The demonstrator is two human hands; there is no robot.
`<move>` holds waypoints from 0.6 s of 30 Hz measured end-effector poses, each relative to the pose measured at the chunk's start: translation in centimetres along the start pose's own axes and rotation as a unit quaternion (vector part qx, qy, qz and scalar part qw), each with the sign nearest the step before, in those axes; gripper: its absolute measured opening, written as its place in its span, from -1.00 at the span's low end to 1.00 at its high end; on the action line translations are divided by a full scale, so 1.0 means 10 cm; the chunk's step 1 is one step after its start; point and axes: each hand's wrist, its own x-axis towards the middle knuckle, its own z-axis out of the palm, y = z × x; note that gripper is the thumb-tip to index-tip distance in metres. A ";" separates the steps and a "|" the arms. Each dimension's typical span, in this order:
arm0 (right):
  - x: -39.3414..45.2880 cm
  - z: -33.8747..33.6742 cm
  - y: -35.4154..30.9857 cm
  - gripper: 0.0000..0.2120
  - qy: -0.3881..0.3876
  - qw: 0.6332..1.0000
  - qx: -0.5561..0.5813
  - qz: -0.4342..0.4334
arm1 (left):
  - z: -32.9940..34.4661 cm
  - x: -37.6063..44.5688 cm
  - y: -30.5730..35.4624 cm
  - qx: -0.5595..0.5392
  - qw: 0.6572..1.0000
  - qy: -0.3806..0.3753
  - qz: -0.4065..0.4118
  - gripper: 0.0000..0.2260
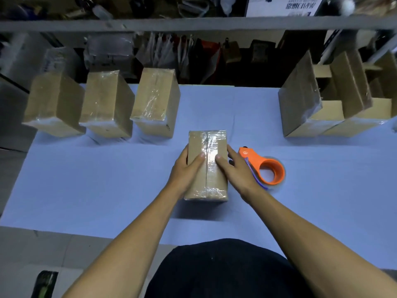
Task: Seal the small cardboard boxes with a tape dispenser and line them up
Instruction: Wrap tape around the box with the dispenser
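A small cardboard box [209,145] lies in the middle of the blue table [96,179], with clear tape running along its top seam. My left hand [185,168] holds its left side, thumb on top and fingers round the edge. My right hand [234,168] holds the right side in the same way, thumb on the tape. An orange tape dispenser [266,166] lies on the table just right of my right hand. Three taped boxes stand in a row at the back left: one [53,104], a second [107,104], a third [154,102].
Several open-topped cardboard boxes [328,100] stand grouped at the back right. A grey shelf rail [193,23] runs overhead, with cluttered bags and goods behind the table. The table's near edge is by my dark-clothed body.
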 end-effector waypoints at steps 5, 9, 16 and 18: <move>0.03 0.09 0.19 -0.41 -0.003 0.999 -0.033 0.015 | 0.06 -0.04 -0.07 0.027 0.999 -0.005 0.027 -0.52; 0.35 0.13 0.11 -0.18 0.020 0.998 -0.047 0.046 | 0.04 0.35 0.06 0.053 0.998 0.005 0.032 -0.37; 1.31 0.07 -0.33 -0.32 0.010 0.997 -0.071 0.029 | -0.10 1.31 0.51 0.089 0.994 0.020 0.067 -0.31; 1.59 0.06 -0.44 -0.32 0.008 0.997 -0.079 0.023 | -0.13 1.59 0.65 0.094 0.993 0.024 0.072 -0.28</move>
